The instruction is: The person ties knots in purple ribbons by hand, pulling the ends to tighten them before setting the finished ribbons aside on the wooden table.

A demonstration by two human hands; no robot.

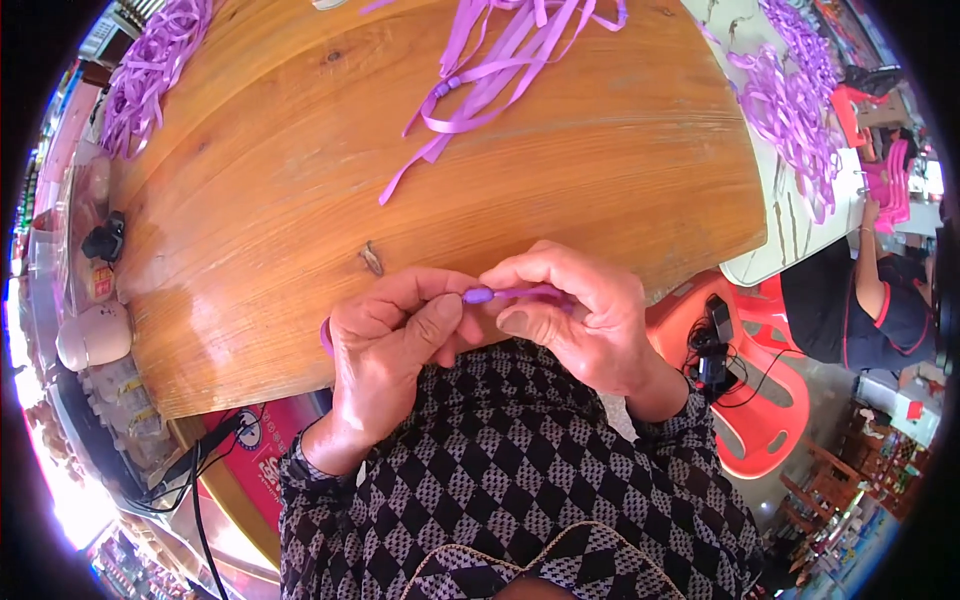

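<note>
Close to the table's near edge, my left hand [390,335] is closed, with thumb and forefinger pinching a small oval purple connector [479,296]. A narrow purple ribbon [525,292] runs from the connector's right side into my right hand [590,310]. My right fingers are curled around that ribbon, the forefinger tip just above the connector and the thumb below it. A ribbon loop [327,338] shows at the outer side of my left hand. My palms hide the remaining length. Farther off lies a loose bunch of purple ribbons [490,85] with similar small connectors.
The wooden table [250,230] spreads before me. Purple ribbon heaps lie at its far left [155,70] and on a pale table [790,120] at right. An orange plastic chair [765,415] holds black cables [712,365]. A person in dark clothes [850,310] is at far right.
</note>
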